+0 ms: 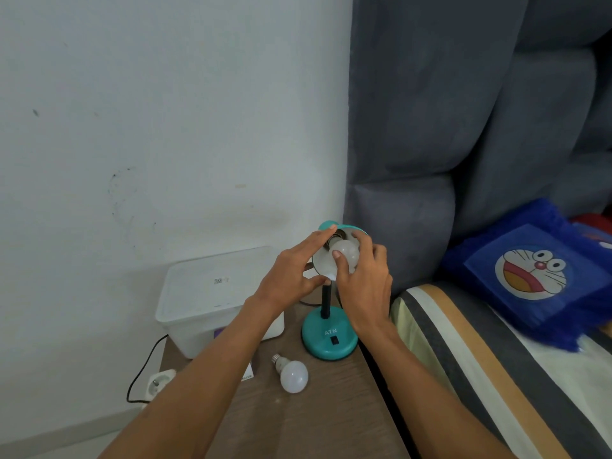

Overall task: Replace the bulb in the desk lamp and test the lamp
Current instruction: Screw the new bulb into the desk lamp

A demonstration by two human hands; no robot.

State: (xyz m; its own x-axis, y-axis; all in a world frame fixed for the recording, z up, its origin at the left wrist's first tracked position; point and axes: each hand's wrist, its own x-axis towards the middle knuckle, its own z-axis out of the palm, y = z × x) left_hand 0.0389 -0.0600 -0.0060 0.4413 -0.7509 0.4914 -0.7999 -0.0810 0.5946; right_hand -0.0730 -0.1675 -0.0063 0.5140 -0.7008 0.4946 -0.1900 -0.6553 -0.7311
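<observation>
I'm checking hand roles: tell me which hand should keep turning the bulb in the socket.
Right. The right hand already wraps the bulb, while the left hand steadies the lamp shade.

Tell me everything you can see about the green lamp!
The lamp is teal, with a round base that looks like painted metal, marked "ATN" in white above a small black switch. A thin black stem rises to a teal shade, white inside, tilted toward the camera. It stands on the wooden table beside the bed. The left hand steadies the shade's rim; the right hand grips a white bulb in its socket. It looks unlit.
</observation>
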